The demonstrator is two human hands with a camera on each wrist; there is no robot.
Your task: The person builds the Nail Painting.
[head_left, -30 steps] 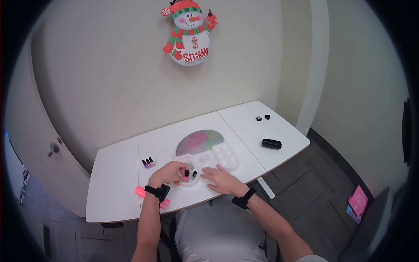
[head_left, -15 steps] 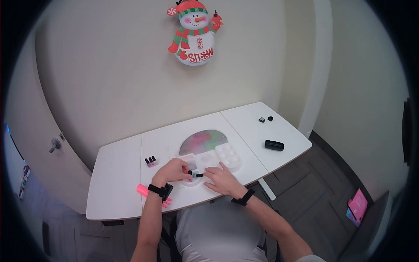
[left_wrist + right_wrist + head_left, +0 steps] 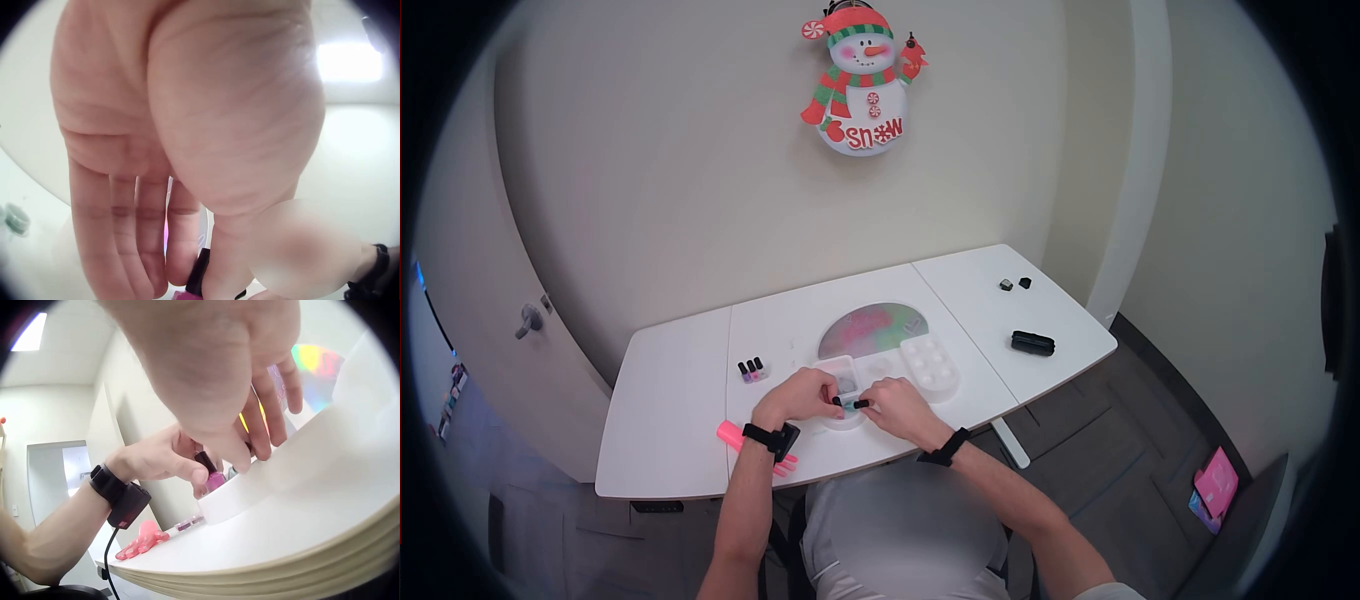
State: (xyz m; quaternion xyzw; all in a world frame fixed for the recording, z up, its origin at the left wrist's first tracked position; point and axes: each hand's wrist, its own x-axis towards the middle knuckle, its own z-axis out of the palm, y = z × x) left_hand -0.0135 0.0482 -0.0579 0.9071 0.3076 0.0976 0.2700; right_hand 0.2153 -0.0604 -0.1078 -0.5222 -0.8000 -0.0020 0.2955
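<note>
Magenta nail polish bottle [image 3: 215, 482] sits upright but slightly tilted at the fingertips of the left grip [image 3: 795, 393], narrowed to a pinch of thumb and finger. Just to its right, the right grip [image 3: 900, 405] appears to pinch the black cap of a teal nail polish bottle [image 3: 849, 405], which lies on its side. Below both grips is the rounded end of the white organizer tray [image 3: 240, 499]; three black-capped polish bottles [image 3: 753, 371] stand beyond the left grip, and a pink hand model [image 3: 730, 434] lies on the desk [image 3: 665, 420] beneath the left wrist. With both grips so close, the bottles could knock together and one slip loose. Smooth sides held by fingertips alone could let the magenta one swivel, and a low grip could catch the tray's rim.
</note>
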